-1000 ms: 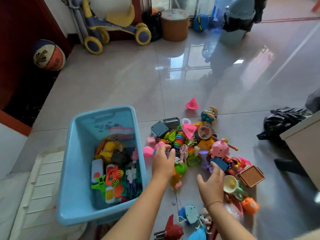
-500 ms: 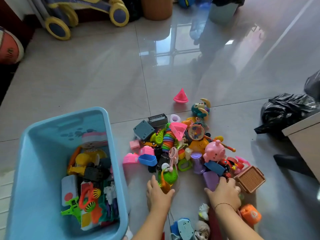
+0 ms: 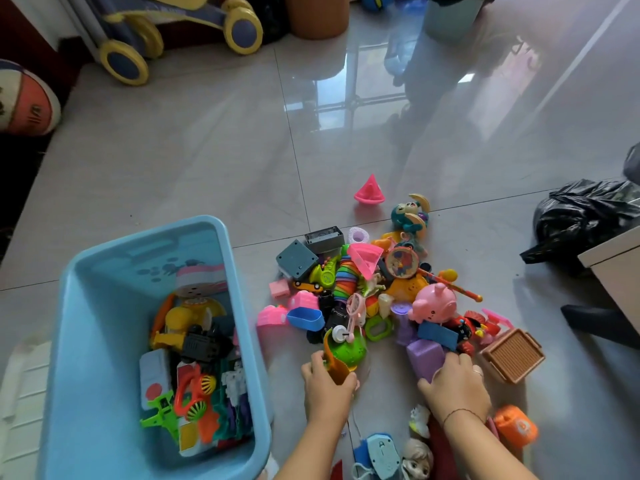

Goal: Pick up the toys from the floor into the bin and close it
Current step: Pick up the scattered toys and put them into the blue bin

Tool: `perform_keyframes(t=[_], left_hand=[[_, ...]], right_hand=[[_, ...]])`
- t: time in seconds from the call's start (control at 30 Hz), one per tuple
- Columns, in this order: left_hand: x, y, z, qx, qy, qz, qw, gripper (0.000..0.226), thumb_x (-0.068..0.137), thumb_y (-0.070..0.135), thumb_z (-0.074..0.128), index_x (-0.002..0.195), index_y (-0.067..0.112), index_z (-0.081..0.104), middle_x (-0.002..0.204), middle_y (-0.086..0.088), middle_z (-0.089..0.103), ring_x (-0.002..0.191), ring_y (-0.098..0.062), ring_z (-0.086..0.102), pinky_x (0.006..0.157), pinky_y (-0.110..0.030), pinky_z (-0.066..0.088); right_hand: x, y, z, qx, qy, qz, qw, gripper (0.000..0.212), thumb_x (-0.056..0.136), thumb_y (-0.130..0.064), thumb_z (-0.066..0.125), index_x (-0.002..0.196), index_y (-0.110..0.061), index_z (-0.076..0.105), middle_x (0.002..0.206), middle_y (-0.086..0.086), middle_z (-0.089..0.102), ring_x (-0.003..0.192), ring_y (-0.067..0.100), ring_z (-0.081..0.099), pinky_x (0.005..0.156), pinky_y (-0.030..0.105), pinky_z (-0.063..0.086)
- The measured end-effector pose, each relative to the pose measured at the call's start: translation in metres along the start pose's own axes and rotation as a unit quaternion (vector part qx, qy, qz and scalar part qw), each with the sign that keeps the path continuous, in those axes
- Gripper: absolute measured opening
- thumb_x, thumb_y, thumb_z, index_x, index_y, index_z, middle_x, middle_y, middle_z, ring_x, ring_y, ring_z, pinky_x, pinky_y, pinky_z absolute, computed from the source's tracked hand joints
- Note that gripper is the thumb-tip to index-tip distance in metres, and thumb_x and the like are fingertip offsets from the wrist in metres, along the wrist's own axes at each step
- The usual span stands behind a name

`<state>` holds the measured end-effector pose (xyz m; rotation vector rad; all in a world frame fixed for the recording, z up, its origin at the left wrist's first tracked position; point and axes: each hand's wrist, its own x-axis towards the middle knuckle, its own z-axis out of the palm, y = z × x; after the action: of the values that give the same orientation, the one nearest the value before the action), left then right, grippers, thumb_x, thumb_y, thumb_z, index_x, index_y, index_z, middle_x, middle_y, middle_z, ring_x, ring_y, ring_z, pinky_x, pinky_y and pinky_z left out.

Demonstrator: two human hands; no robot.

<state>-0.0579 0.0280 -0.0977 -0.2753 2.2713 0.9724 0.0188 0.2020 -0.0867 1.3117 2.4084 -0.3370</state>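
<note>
Glossy floor tiles [image 3: 207,161] are reflecting the window light while both hands are working at the near edge of the toy pile [image 3: 377,289]. A second back both hands were hovering spread above the pile with nothing in them. Since then they have been dropping to the floor, and now each is closing on a toy, so the next load for the bin is being taken up.

The left hand [image 3: 327,388] is curling its grip round the orange strip [image 3: 335,363] that is sticking out of the green toy [image 3: 348,348] just beyond its knuckles; the fingers are wrapping it, not spreading. The right hand [image 3: 455,384] is clamping its grip over the purple block [image 3: 424,355], fingers hooking the far side. As far as I can tell, the block is still sitting on the floor.

The blue bin [image 3: 145,240] is standing open just left of the left grip, partly filled. Most of the pile is still lying ahead of both grips, and a few more toys are lying close beside the wrists.
</note>
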Motion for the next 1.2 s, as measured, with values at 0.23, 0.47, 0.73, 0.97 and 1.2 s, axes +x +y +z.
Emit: perform_keyframes(t=[0.23, 0.47, 0.73, 0.97, 1.2], left_hand=[[-0.053, 0.024, -0.043, -0.084, -0.011, 0.077, 0.993, 0.057, 0.074, 0.028, 0.075, 0.122, 0.025, 0.044, 0.118, 0.001, 0.046, 0.095, -0.008, 0.057, 0.082, -0.022, 0.046], [-0.108, 0.045, -0.12, -0.227, 0.095, 0.125, 0.961, 0.055, 0.076, 0.034, 0.075, 0.12, 0.033, 0.04, 0.118, 0.003, 0.055, 0.096, -0.004, 0.056, 0.079, -0.021, 0.046], [-0.104, -0.019, -0.243, -0.237, 0.294, -0.051, 0.925, 0.072, 0.061, 0.022, 0.075, 0.126, 0.019, 0.045, 0.119, -0.012, 0.051, 0.097, -0.033, 0.06, 0.081, -0.042, 0.053], [-0.112, -0.055, -0.253, -0.27, 0.333, -0.22, 0.876, 0.059, 0.075, 0.02, 0.067, 0.128, 0.003, 0.047, 0.133, -0.026, 0.038, 0.122, -0.041, 0.04, 0.098, -0.045, 0.039], [-0.106, -0.055, -0.284, -0.361, 0.438, -0.208, 0.796, 0.046, 0.075, 0.021, 0.063, 0.119, 0.008, 0.06, 0.131, -0.022, 0.046, 0.107, -0.043, 0.055, 0.09, -0.051, 0.049]], right_hand=[[-0.024, -0.011, -0.04, 0.212, 0.013, -0.005, 0.977, 0.044, 0.069, -0.038, 0.074, 0.099, -0.01, 0.057, 0.109, 0.012, 0.056, 0.1, 0.031, 0.057, 0.074, 0.035, 0.044], [-0.096, -0.072, -0.109, 0.581, -0.12, -0.067, 0.802, 0.026, 0.08, -0.016, 0.07, 0.104, -0.008, 0.064, 0.093, 0.007, 0.068, 0.08, 0.018, 0.062, 0.06, 0.026, 0.051], [-0.199, -0.181, -0.101, 0.504, -0.194, -0.282, 0.793, 0.026, 0.075, -0.017, 0.074, 0.097, -0.017, 0.061, 0.084, -0.008, 0.066, 0.076, 0.007, 0.061, 0.064, 0.013, 0.05], [-0.234, -0.224, -0.033, 0.434, -0.255, -0.238, 0.831, 0.034, 0.07, -0.032, 0.073, 0.098, -0.021, 0.056, 0.095, -0.003, 0.065, 0.087, 0.012, 0.063, 0.081, 0.03, 0.056], [-0.241, -0.229, -0.014, 0.481, -0.317, -0.179, 0.797, 0.043, 0.071, -0.034, 0.071, 0.108, -0.017, 0.059, 0.099, 0.0, 0.067, 0.091, 0.015, 0.064, 0.083, 0.033, 0.056]])
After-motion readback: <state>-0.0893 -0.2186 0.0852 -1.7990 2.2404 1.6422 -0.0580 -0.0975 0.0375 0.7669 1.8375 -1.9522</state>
